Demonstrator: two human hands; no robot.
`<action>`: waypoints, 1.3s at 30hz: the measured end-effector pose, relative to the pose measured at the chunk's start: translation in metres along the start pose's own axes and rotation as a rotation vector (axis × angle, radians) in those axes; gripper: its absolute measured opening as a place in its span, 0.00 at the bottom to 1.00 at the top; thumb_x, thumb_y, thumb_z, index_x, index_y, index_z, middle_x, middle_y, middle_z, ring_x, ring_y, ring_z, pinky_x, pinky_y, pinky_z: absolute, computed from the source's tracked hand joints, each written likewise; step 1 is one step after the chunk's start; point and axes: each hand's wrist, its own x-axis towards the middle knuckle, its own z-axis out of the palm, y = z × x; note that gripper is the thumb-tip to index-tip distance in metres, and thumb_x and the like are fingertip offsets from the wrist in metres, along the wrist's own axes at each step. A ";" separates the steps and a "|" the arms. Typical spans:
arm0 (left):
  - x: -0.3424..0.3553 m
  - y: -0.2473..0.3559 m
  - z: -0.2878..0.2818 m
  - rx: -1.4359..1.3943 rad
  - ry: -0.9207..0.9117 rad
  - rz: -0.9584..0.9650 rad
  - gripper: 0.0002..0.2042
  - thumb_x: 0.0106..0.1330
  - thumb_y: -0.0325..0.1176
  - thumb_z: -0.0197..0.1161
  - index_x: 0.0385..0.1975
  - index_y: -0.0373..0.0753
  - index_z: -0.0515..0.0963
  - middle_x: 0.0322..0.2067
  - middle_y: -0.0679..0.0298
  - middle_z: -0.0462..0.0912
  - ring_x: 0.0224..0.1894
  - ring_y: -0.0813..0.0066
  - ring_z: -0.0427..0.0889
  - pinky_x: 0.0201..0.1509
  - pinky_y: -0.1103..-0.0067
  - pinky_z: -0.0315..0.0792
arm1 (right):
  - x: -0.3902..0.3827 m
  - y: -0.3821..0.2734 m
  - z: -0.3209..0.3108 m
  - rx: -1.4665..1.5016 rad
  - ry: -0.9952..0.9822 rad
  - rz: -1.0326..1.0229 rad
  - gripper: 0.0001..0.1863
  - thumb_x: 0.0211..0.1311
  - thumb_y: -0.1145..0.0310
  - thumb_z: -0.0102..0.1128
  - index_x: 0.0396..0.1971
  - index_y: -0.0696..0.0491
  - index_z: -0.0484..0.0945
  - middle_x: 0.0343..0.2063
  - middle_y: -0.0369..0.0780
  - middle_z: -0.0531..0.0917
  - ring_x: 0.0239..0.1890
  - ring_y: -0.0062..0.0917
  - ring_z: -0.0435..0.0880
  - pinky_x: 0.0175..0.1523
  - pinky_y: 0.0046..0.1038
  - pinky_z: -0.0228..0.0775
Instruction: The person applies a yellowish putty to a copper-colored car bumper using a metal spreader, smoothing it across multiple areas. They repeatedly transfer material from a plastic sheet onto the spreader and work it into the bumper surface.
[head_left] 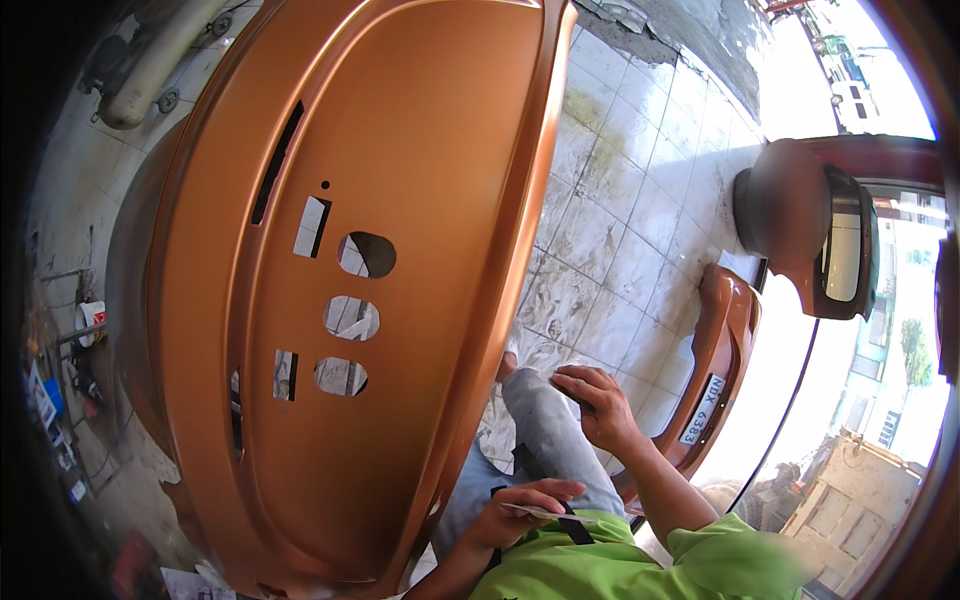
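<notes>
A large orange car body panel (430, 190), with several cut-out holes and slots, stands tilted in front of me and to my left. My left hand (528, 505) is in front of my green shirt, its fingers closed on a thin pale sheet (540, 513). Over my bent knee in grey trousers (545, 425), my right hand (600, 405) is closed, fingers curled around something dark at its fingertips that I cannot make out. Both hands are apart from the panel; the left is closer to its near lower edge.
An orange bumper (738, 330) with a number plate (702, 408) rests on the tiled floor (620, 215) to my right. Beyond it are a dark red vehicle (880, 155) and a blurred round shape (790, 200). A pale wheeled cylinder (160, 65) and a white bucket (90, 317) are far left.
</notes>
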 end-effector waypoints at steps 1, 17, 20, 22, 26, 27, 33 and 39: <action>0.003 0.002 0.003 -0.040 0.009 -0.027 0.13 0.70 0.18 0.68 0.53 0.36 0.87 0.68 0.39 0.77 0.71 0.48 0.78 0.73 0.61 0.74 | 0.003 0.001 -0.002 -0.007 -0.001 -0.002 0.34 0.50 0.89 0.54 0.58 0.51 0.86 0.59 0.43 0.86 0.61 0.44 0.82 0.69 0.43 0.71; 0.140 0.063 0.029 0.109 0.006 0.124 0.15 0.65 0.22 0.75 0.52 0.36 0.86 0.66 0.36 0.78 0.68 0.47 0.80 0.72 0.57 0.74 | 0.120 0.050 -0.087 -0.021 0.014 0.023 0.36 0.50 0.86 0.55 0.60 0.44 0.86 0.61 0.37 0.85 0.65 0.36 0.80 0.69 0.40 0.68; 0.183 0.075 0.032 0.130 0.045 0.078 0.16 0.64 0.23 0.77 0.52 0.37 0.87 0.65 0.36 0.80 0.67 0.46 0.82 0.72 0.58 0.74 | 0.155 0.078 -0.114 -0.015 0.014 0.030 0.36 0.49 0.87 0.55 0.60 0.46 0.86 0.60 0.38 0.86 0.65 0.37 0.81 0.68 0.40 0.69; 0.217 0.083 0.030 0.145 0.074 0.047 0.15 0.64 0.23 0.77 0.51 0.37 0.87 0.64 0.36 0.80 0.66 0.47 0.82 0.72 0.58 0.74 | 0.183 0.092 -0.136 0.008 0.010 0.036 0.36 0.49 0.90 0.53 0.59 0.48 0.86 0.60 0.40 0.86 0.63 0.40 0.82 0.69 0.41 0.69; 0.298 0.091 0.036 0.140 0.140 -0.014 0.14 0.64 0.24 0.77 0.50 0.38 0.87 0.64 0.37 0.80 0.66 0.47 0.82 0.70 0.58 0.76 | 0.230 0.134 -0.172 0.058 0.002 0.068 0.36 0.49 0.90 0.53 0.58 0.48 0.87 0.59 0.40 0.86 0.63 0.40 0.82 0.69 0.40 0.69; 0.319 0.093 0.041 0.118 0.147 -0.033 0.14 0.64 0.24 0.77 0.50 0.38 0.87 0.64 0.37 0.80 0.66 0.47 0.83 0.69 0.58 0.76 | 0.243 0.144 -0.183 0.062 -0.013 0.078 0.36 0.49 0.90 0.53 0.58 0.48 0.87 0.59 0.39 0.86 0.63 0.40 0.82 0.69 0.40 0.69; 0.428 0.093 0.037 0.100 0.151 -0.033 0.13 0.68 0.25 0.74 0.51 0.39 0.86 0.65 0.36 0.79 0.65 0.46 0.83 0.67 0.61 0.78 | 0.325 0.204 -0.239 0.039 0.084 -0.014 0.35 0.47 0.89 0.59 0.57 0.47 0.87 0.58 0.39 0.86 0.61 0.40 0.82 0.66 0.41 0.71; 0.486 0.116 0.013 0.281 0.219 0.078 0.11 0.71 0.28 0.72 0.51 0.38 0.87 0.64 0.34 0.79 0.66 0.44 0.82 0.65 0.63 0.79 | 0.421 0.194 -0.291 -0.205 0.122 -0.402 0.31 0.51 0.80 0.67 0.57 0.39 0.88 0.60 0.35 0.85 0.64 0.36 0.82 0.67 0.48 0.70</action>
